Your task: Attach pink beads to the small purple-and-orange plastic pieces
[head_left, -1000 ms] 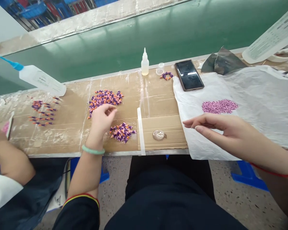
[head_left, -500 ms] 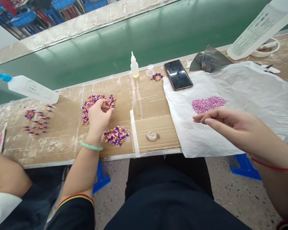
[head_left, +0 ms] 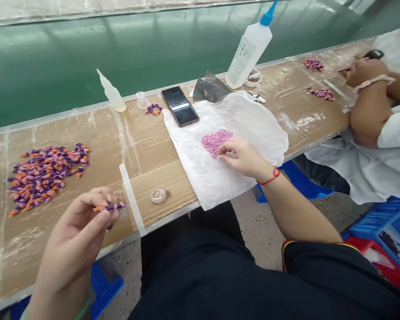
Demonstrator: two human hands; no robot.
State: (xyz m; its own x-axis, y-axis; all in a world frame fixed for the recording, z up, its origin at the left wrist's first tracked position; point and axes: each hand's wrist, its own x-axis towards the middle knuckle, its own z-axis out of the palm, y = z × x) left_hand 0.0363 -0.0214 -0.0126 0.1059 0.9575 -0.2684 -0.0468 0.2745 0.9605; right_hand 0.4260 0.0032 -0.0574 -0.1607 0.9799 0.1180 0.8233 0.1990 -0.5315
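Observation:
My left hand (head_left: 86, 226) is raised near the table's front edge, with thumb and fingers closed on a small orange-and-purple piece (head_left: 100, 208). Behind its fingers, a few more purple bits show, mostly hidden. A wide pile of orange, purple and pink pieces (head_left: 50, 173) lies beyond it to the left. My right hand (head_left: 243, 155) is over the white sheet (head_left: 216, 186), its thumb and forefinger pinched at the near edge of a heap of tiny pink pieces (head_left: 216, 140). Whatever is between those fingertips is too small to make out.
A clear round disc (head_left: 158, 196) rests on cardboard beside a white strip (head_left: 132, 200). Farther back are a small dropper bottle (head_left: 111, 93), a ring of pieces (head_left: 154, 109), a phone (head_left: 180, 106) and a large blue-tipped bottle (head_left: 248, 53). A co-worker's arm (head_left: 370, 102) is at right.
The view has swung right. My left hand has come back from the far pile toward the front edge with a piece. My right hand has lowered to the pink heap and its fingers have pinched together.

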